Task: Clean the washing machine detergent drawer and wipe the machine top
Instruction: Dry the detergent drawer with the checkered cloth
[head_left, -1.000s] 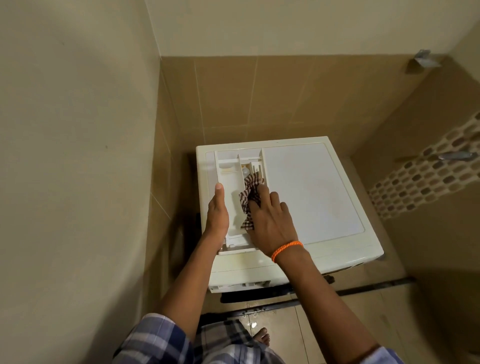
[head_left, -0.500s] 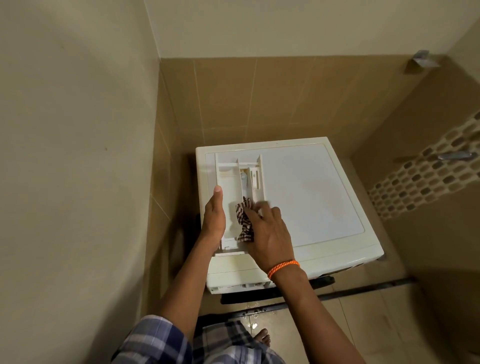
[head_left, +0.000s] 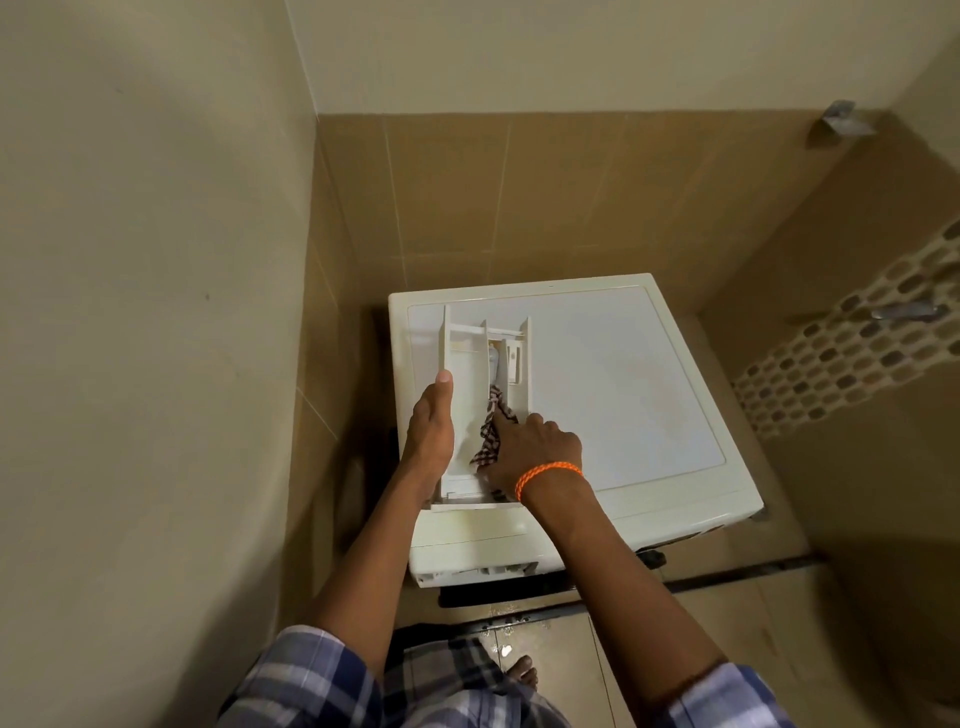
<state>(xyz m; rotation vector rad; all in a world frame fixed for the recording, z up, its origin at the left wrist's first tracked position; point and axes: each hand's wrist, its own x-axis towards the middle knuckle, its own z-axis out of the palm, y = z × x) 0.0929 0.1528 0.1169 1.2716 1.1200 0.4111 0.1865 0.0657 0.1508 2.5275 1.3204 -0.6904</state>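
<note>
Here the detergent drawer (head_left: 470, 410), removed from its slot, lay on the washing machine top (head_left: 613, 384) near its left edge. The left hand (head_left: 430, 431) lay flat and open against the drawer's left wall, steadying it; the right hand (head_left: 530, 454) was curled around a checked cloth (head_left: 491, 431), pressing it into a narrow compartment. The drawer appeared light, rigid plastic, best braced by its side walls; the cloth was soft and pliable. The tiled wall (head_left: 332, 364) stood close on the left, limiting elbow room.
</note>
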